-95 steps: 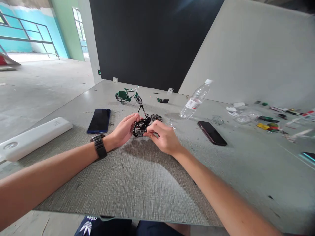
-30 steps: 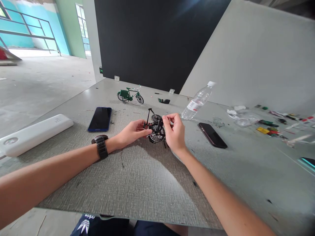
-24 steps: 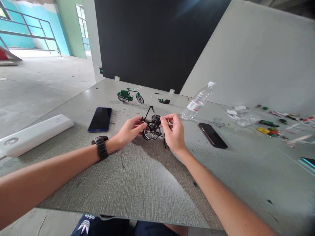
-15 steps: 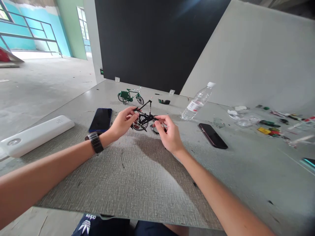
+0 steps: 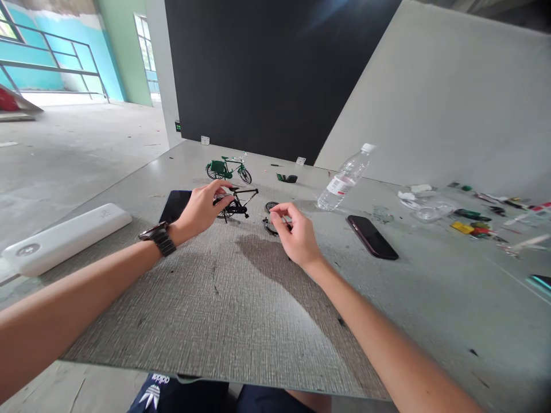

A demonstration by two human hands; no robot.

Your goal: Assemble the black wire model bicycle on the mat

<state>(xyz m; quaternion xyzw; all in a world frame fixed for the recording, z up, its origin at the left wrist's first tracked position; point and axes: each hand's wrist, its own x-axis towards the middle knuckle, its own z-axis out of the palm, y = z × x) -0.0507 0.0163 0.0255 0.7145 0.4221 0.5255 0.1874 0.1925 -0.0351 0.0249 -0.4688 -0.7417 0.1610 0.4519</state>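
My left hand [image 5: 200, 207] is closed on a black model bicycle frame [image 5: 241, 205] at its saddle and rear wheel end. The frame has its rear wheel on, stands close to the tabletop, and shows no wheel at its front end. In a pinch, my right hand [image 5: 298, 234] grips a curved black bicycle part [image 5: 269, 227], partly hidden by the fingers. Just beyond those fingertips is a small spoked wheel [image 5: 271, 205]. A finished-looking green model bicycle [image 5: 228, 167] stands farther back on the table.
A white oblong device [image 5: 69, 238] and a dark phone [image 5: 175, 205] are on the left. To the right are a clear plastic bottle [image 5: 344, 180], another phone [image 5: 372, 237] and scattered plastic pieces [image 5: 471, 226]. A small dark green piece [image 5: 286, 178] lies at the back.
My left hand has moved left with the bicycle frame and lowered its front end, away from my right hand. The small wheel now shows. My right hand has barely moved.
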